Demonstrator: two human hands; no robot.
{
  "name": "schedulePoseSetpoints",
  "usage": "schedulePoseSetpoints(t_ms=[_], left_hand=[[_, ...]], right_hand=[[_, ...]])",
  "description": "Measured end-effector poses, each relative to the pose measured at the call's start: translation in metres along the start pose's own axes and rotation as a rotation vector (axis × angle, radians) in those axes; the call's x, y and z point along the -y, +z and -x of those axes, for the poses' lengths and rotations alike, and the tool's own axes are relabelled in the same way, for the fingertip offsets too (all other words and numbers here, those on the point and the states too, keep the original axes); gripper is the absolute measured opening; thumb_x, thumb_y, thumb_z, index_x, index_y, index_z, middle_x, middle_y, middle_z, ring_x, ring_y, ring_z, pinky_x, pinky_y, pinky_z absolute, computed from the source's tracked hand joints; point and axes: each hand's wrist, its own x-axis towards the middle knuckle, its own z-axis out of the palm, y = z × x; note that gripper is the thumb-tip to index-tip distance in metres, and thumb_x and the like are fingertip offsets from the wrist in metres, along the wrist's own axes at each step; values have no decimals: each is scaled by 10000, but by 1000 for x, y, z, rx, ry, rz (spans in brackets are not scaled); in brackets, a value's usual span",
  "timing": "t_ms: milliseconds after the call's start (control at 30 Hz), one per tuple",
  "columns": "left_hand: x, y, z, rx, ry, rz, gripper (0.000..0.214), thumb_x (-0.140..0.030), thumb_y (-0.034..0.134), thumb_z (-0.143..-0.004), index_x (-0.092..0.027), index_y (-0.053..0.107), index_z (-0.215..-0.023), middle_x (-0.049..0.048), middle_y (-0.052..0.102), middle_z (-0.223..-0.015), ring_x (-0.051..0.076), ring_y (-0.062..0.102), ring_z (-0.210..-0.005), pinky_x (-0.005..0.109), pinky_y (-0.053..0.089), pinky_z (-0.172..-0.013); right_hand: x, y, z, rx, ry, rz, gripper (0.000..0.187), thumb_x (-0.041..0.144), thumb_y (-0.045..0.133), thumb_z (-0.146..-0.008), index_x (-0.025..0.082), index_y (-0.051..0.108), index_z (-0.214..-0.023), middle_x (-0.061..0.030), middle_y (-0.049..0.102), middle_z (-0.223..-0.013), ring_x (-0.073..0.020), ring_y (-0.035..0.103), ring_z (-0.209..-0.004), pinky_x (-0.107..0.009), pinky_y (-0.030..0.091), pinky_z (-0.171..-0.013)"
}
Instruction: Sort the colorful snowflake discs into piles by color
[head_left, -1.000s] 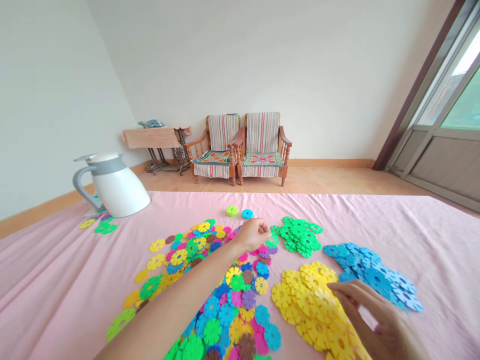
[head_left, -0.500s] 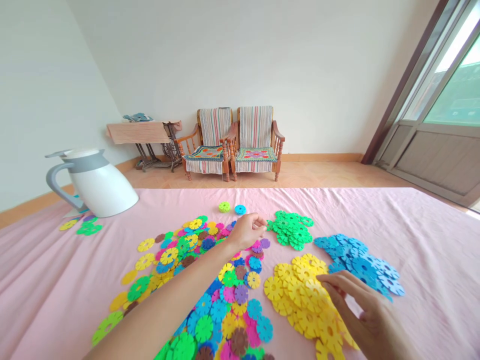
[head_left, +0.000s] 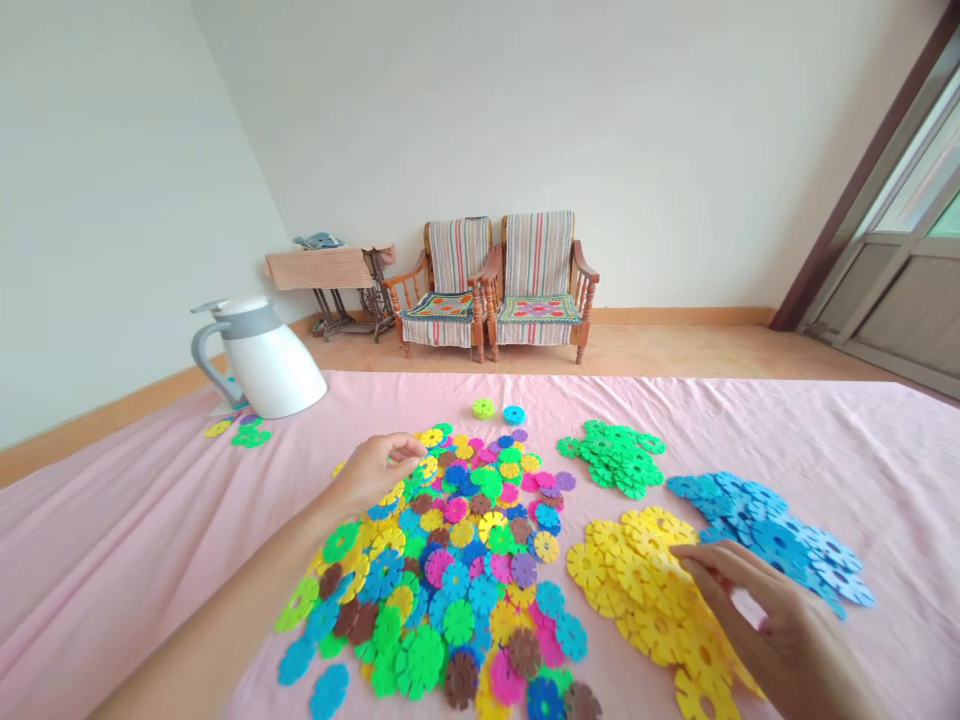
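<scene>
My left hand [head_left: 382, 465] hovers at the far left edge of a mixed pile of flower-shaped plastic discs [head_left: 457, 508]. Its fingers are loosely bent and somewhat apart, and I see no disc in them. At the right, my right hand [head_left: 772, 610] is held over a heap of yellow discs [head_left: 637, 560], with thumb and forefinger tips close together. Whatever may be between those tips is hidden. A heap of blue discs [head_left: 780, 540] lies just beyond the right hand, and a heap of green discs [head_left: 615, 455] sits farther back.
A lime disc [head_left: 483, 408] and a blue disc [head_left: 514, 414] lie behind the mixed pile. At the left stands a white and grey jug [head_left: 274, 365], with a few discs beside it. Pink cloth [head_left: 885, 460] covers the table. Two wooden armchairs [head_left: 540, 260] stand beyond.
My left hand has moved left, from near the green heap to the mixed pile's left edge. The right hand stays over the yellow heap. The whole view has shifted.
</scene>
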Motion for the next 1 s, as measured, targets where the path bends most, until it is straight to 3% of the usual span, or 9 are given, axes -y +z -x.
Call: schedulePoseSetpoints(t_ms=[100, 200, 367, 500, 633, 800, 900, 1000], left_hand=[[18, -10, 4, 17, 17, -129, 267, -295, 595, -707, -168, 698, -918, 61, 708, -957, 222, 637, -882, 319, 474, -820], [28, -5, 6, 43, 108, -249, 362, -262, 654, -679, -201, 685, -1034, 55, 673, -1018, 213, 617, -892, 307, 467, -825], [25, 11, 10, -13, 130, -388, 383, -203, 670, -678, -188, 673, -1061, 79, 649, -1022, 210, 617, -874, 291, 470, -790], [17, 14, 11, 1, 118, -406, 342, -232, 586, -744, -201, 685, -1070, 50, 700, -896, 197, 641, -775, 268, 466, -720], [17, 9, 7, -12, 93, -314, 313, -277, 479, -814, -202, 719, -1002, 36, 736, -909, 208, 664, -815, 262, 464, -744], [13, 8, -2, -56, -2, -23, 350, -386, 524, -790, -141, 725, -941, 52, 740, -889, 224, 661, -795, 276, 487, -708], [2, 16, -8, -3, -14, 172, 338, -395, 595, -744, -121, 721, -898, 49, 726, -806, 210, 649, -754, 261, 489, -644], [-15, 36, -21, 64, -48, 337, 314, -334, 669, -685, -110, 705, -903, 18, 681, -681, 153, 608, -606, 219, 450, -528]], right_hand=[[-5, 3, 2, -25, -17, 14, 259, 403, 521, -854, 237, 692, -955, -16, 716, -853, -134, 691, -674, -136, 510, -476], [-9, 5, 3, -42, -42, 30, 247, 404, 538, -839, 238, 696, -929, -18, 724, -874, -142, 698, -682, -135, 518, -484], [-10, 5, 4, -12, -15, 15, 262, 396, 528, -849, 232, 683, -982, -13, 718, -853, -121, 677, -621, -126, 490, -420], [-9, 5, 4, -10, -15, -8, 263, 389, 532, -852, 232, 677, -1006, -10, 713, -842, -108, 662, -593, -117, 459, -373], [-8, 4, 3, -11, -15, -13, 276, 383, 521, -863, 228, 671, -1034, -16, 710, -845, -109, 663, -599, -118, 468, -383], [-4, 1, 2, -20, -28, 14, 276, 396, 511, -864, 226, 684, -997, -25, 708, -837, -131, 685, -663, -125, 495, -435], [-1, 0, 0, -19, -55, 40, 257, 394, 513, -864, 234, 682, -971, -21, 706, -830, -129, 681, -662, -141, 524, -516], [1, 2, 0, -29, -85, 49, 229, 374, 506, -874, 238, 671, -954, -11, 697, -814, -116, 671, -651, -143, 523, -549]])
